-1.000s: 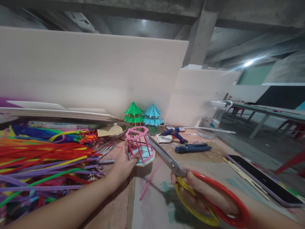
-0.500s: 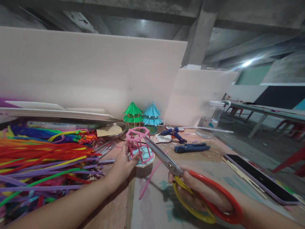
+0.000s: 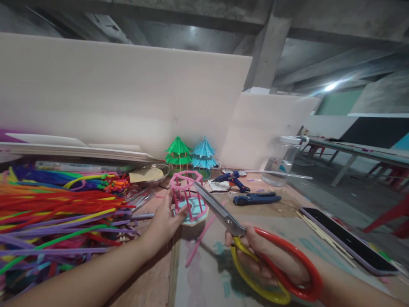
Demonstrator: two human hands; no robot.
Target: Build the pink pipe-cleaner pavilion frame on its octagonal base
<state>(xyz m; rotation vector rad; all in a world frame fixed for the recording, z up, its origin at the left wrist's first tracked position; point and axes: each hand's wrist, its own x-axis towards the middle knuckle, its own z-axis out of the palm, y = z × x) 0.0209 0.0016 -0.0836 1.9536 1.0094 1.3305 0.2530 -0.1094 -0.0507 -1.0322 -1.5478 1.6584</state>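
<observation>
My left hand [image 3: 168,217] grips a small pink frame [image 3: 186,178] by its left side. The frame has upright posts and a six-sided ring on top, and it rises from a pale blue base [image 3: 195,209]. In my right hand [image 3: 255,256] are scissors [image 3: 281,243] with one red and one yellow handle loop. Their blades point up and left, and the tips are at the frame's top ring; whether they touch it I cannot tell. A loose pink pipe cleaner [image 3: 201,241] lies on the board below the frame.
Bundles of coloured pipe cleaners [image 3: 57,213] cover the left side. Behind stand a green model pavilion [image 3: 178,151] and a blue one [image 3: 204,153]. A glue gun [image 3: 233,179], blue pliers [image 3: 257,198], a plastic jar [image 3: 281,162] and a phone [image 3: 348,238] are to the right.
Almost nothing differs. The pink frame and the scissors have shifted only very slightly, and both hands keep their hold.
</observation>
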